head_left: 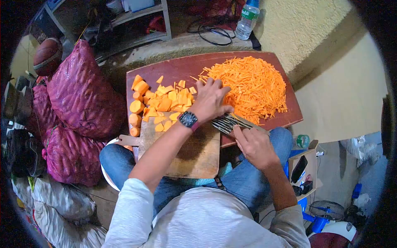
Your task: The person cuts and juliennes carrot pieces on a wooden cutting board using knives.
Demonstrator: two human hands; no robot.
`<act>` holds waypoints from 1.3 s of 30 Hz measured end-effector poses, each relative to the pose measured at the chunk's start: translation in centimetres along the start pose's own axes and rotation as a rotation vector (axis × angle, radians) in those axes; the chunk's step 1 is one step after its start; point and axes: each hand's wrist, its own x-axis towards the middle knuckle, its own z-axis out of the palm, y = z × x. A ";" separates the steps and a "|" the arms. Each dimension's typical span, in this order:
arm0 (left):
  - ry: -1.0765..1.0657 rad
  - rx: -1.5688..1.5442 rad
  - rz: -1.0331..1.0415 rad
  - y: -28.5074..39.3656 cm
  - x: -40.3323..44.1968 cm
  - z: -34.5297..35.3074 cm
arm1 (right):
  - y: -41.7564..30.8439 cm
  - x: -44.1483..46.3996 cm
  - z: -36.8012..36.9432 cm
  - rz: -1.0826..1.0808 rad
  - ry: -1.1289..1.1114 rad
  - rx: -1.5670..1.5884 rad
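Observation:
My left hand point(210, 99), with a watch on its wrist, reaches across the wooden cutting board point(196, 155) with fingers apart. It is between the cut orange pieces point(165, 101) and the large heap of thin orange shreds point(256, 84). Its thumb is close to a flat, blade-like tool point(225, 125) with dark and light stripes. My right hand point(254, 145) has its fingers closed at the lower edge of this tool, beside the heap. Part of the tool is hidden by the right hand.
Everything rests on a dark red board point(182, 64). Thick orange chunks point(135, 106) line its left side. Pink net sacks point(82, 95) and a ball point(48, 57) are at left. A water bottle point(247, 20) stands behind; a box point(308, 171) sits at right.

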 end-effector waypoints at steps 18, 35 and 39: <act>0.068 0.267 0.049 -4.4 1.8 1.8 | 0.4 -0.3 1.5 0.144 0.059 0.171; -0.037 0.161 0.021 -8.3 0.2 4.6 | 2.7 -0.9 4.3 0.892 0.325 1.651; 0.101 -0.102 -0.078 -6.9 0.3 3.8 | 2.5 -1.1 4.6 0.862 0.310 1.650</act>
